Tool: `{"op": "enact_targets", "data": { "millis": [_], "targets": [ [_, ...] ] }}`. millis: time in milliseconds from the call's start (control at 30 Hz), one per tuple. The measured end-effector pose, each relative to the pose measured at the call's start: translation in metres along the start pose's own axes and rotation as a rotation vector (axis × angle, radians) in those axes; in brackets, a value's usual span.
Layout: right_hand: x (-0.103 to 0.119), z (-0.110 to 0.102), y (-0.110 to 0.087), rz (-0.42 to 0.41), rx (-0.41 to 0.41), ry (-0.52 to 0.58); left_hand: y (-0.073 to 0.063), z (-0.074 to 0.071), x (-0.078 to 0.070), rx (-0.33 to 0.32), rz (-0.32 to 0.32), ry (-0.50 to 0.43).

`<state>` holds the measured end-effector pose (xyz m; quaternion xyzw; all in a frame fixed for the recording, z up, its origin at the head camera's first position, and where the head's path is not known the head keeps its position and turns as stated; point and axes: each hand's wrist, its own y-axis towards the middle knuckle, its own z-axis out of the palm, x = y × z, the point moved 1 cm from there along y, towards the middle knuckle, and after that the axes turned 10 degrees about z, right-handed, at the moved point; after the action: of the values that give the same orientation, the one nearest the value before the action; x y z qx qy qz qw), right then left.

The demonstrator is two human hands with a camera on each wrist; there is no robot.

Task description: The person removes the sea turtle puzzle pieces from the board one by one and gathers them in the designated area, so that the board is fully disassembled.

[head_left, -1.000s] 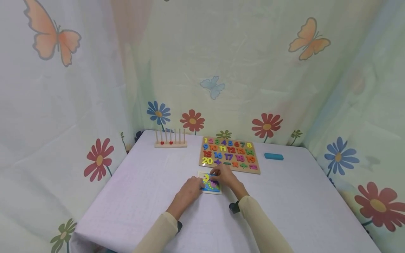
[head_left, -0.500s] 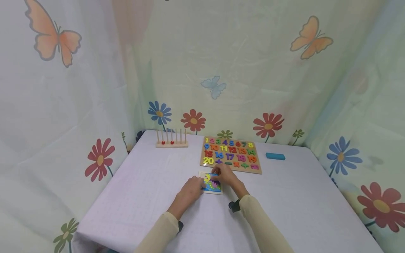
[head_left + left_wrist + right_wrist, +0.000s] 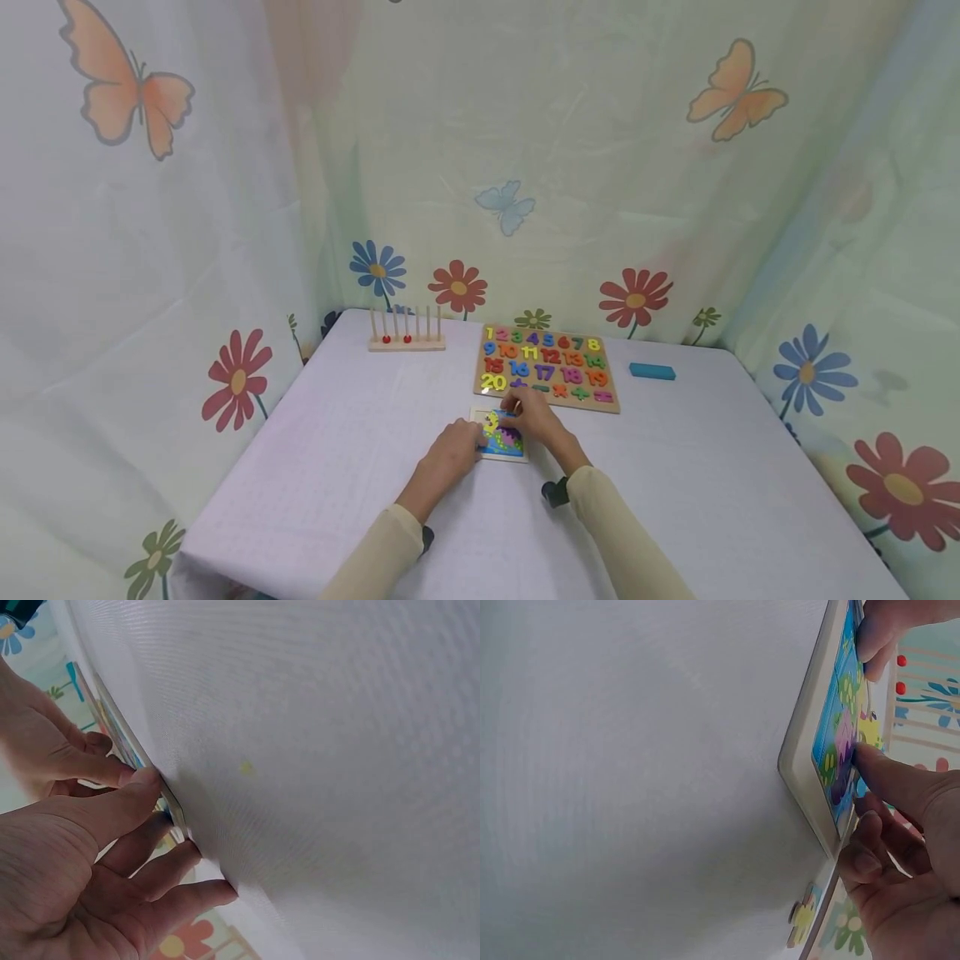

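Observation:
A small jigsaw puzzle [image 3: 504,448] lies flat on the white-covered table in a pale wooden tray [image 3: 801,761]. Its picture shows a yellow, pink and purple creature on blue. My left hand [image 3: 452,448] grips the tray's left edge; in the left wrist view its thumb [image 3: 142,784] lies over the rim while other fingers reach down to the cloth. At the puzzle's upper right, my right hand [image 3: 534,417] pinches a blue jigsaw piece [image 3: 861,787] between thumb and curled fingers. That piece is mostly hidden. A loose jigsaw piece [image 3: 804,919] lies beyond the tray.
Just behind the puzzle lies a number board [image 3: 546,367] with coloured numerals. A wooden peg rack [image 3: 407,343] with red beads stands at the back left, and a teal block [image 3: 652,371] lies at the right. Flower-printed curtains [image 3: 450,125] enclose the table.

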<state>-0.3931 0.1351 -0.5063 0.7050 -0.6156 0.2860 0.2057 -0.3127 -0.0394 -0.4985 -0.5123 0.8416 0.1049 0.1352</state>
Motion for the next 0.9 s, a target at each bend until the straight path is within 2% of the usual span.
{"op": "enact_targets", "data": {
  "millis": [467,900],
  "targets": [
    [0.002,0.006,-0.003,0.011,-0.068,0.065,-0.004,0.001,0.000,-0.015,-0.017,0.002],
    [0.006,-0.005,-0.007,-0.013,-0.116,0.117,-0.001,0.000,0.003,-0.029,0.009,-0.010]
  ]
}}
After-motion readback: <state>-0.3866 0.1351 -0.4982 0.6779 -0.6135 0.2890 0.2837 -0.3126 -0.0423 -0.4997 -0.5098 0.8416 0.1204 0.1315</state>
